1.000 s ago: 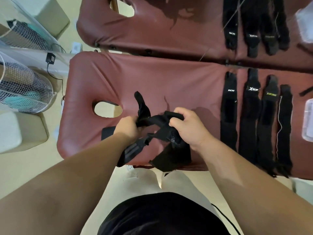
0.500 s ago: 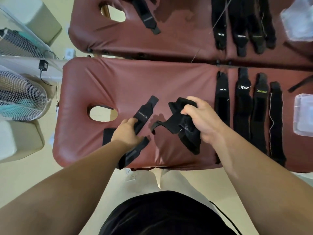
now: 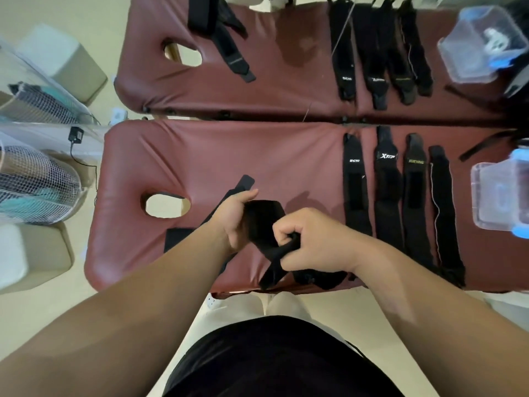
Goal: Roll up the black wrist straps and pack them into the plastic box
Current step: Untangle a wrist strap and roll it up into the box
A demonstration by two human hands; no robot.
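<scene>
A black wrist strap (image 3: pixel 262 224) hangs between both hands over the near maroon massage bed (image 3: pixel 286 156). My left hand (image 3: pixel 233 217) cups the strap's wide upper end, fingers lying fairly straight along it. My right hand (image 3: pixel 310 243) pinches the strap's narrow part with curled fingers; its tail (image 3: pixel 272 275) droops toward the bed's front edge. Another strap (image 3: pixel 242 183) lies flat on the bed behind my left hand. Several flat straps (image 3: pixel 385 196) lie side by side to the right. A clear plastic box (image 3: pixel 499 196) sits at the bed's right edge.
A second maroon bed (image 3: pixel 286 90) stands behind with several more straps (image 3: pixel 378 53), a loose strap (image 3: pixel 229 44) and another clear box (image 3: pixel 475 44). A face hole (image 3: pixel 167 206) opens at the near bed's left. Fans (image 3: pixel 31 184) and cushions stand on the floor at left.
My left hand left the strap lying on the bed and moved right onto the strap in my right hand. Both hands now hold one strap together. The camera tilted upward slightly.
</scene>
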